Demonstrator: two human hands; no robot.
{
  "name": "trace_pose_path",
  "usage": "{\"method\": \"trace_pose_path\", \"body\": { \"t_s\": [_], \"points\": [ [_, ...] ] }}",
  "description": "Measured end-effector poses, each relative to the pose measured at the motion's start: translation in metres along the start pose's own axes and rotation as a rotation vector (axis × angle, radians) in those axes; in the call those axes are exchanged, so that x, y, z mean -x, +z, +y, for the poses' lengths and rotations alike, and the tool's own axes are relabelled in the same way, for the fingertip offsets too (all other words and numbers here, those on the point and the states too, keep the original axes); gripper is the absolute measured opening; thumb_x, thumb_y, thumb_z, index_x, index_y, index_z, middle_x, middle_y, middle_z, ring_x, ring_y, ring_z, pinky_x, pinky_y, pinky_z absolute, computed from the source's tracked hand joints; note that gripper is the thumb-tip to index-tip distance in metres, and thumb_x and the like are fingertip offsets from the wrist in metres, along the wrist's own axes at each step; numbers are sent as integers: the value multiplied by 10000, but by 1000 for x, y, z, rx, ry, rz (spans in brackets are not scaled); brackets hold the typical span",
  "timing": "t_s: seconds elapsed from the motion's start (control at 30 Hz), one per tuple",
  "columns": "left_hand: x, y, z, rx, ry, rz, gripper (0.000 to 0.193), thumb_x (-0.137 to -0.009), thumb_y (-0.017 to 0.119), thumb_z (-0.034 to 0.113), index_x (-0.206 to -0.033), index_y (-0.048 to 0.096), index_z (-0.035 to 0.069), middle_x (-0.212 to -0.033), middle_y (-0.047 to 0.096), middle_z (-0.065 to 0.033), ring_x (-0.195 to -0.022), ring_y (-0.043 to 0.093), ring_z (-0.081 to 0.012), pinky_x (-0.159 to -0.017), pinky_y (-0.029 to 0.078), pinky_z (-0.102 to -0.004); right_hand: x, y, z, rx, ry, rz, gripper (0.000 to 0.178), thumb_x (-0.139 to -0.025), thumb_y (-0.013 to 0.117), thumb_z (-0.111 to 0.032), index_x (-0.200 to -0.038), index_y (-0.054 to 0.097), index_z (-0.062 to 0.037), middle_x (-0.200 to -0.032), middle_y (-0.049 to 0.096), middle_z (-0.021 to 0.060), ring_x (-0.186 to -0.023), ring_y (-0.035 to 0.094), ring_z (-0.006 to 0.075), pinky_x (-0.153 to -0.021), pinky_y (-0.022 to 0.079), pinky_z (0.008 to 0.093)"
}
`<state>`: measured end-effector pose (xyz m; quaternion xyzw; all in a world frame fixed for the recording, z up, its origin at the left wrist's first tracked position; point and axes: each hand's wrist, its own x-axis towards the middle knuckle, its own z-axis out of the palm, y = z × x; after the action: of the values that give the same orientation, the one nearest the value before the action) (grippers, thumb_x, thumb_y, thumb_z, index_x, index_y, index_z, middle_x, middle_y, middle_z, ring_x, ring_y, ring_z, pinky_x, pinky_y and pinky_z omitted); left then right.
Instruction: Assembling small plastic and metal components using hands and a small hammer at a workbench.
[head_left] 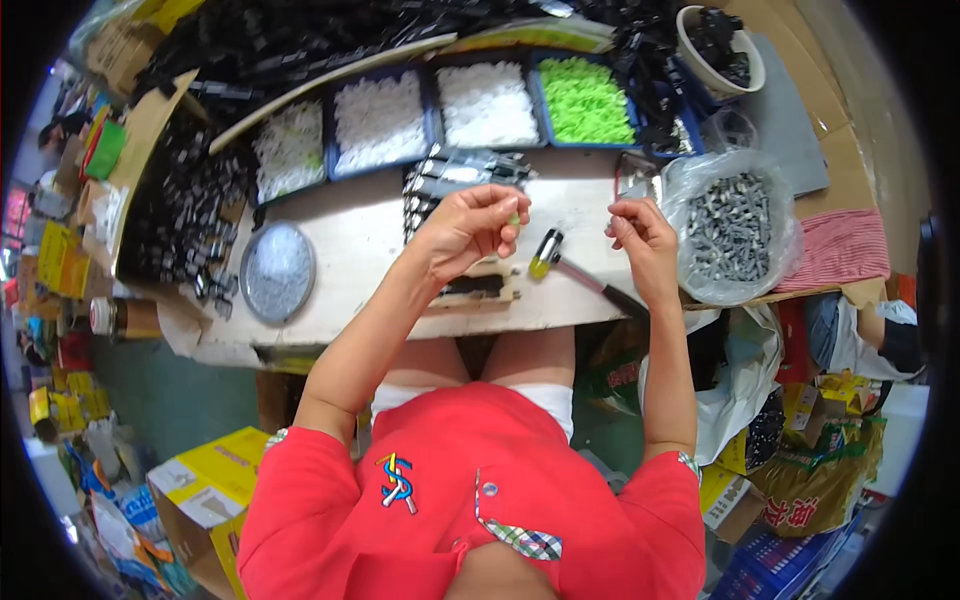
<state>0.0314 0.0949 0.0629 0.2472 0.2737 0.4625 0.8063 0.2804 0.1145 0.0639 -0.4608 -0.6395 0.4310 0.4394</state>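
Observation:
My left hand [465, 232] is raised over the table, thumb and fingers pinching a small yellow-green piece [515, 218]. My right hand [643, 240] hangs to its right, fingertips pressed together; whatever they hold is too small to make out. Between and below the hands lies a hammer [590, 277] with a yellow-and-black head. A wooden block [460, 298] with a black strip on it sits under my left wrist. Behind my left hand is a stack of black and silver parts [455, 172].
Along the back stand blue trays of white pieces [380, 120] and bright green pieces [585, 100]. A round dish [247, 275] of clear bits is at left; a bag-lined tub of grey parts [733, 235] at right. Black parts [190, 200] heap at the left edge. A striped cloth [840, 250] lies far right.

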Motion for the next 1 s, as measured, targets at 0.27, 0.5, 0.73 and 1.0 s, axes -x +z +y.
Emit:
{"method": "trace_pose_path", "body": {
  "t_s": [0.27,0.5,0.73,1.0],
  "points": [
    [68,-24,-35,76,-10,105,218,-792,590,-35,-1010,593,-42,-932,619,-151,-779,628,-203,-683,545,-300,35,74,-32,-103,-100,-292,120,-822,542,31,-928,597,17,-890,528,43,-709,539,91,-600,420,188],
    [92,-24,-41,-142,85,162,212,-783,637,21,-985,609,-35,-763,624,-99,-631,613,-145,-547,540,-265,45,109,-36,-133,-157,-306,132,-801,582,30,-924,617,-2,-873,537,38,-722,489,75,-597,395,186],
    [97,-20,-44,-277,224,230,191,-778,649,30,-958,625,-28,-725,624,-75,-582,593,-113,-517,511,-232,51,124,-38,-26,-315,-249,142,-774,606,43,-908,618,-3,-856,559,65,-725,518,110,-604,399,200],
    [99,-18,-46,-293,295,251,167,-784,642,25,-943,625,-22,-736,628,-67,-595,582,-96,-531,491,-214,52,131,-40,228,-589,-202,191,-708,618,57,-891,600,2,-819,559,113,-705,581,230,-567,468,282]
  ]
}}
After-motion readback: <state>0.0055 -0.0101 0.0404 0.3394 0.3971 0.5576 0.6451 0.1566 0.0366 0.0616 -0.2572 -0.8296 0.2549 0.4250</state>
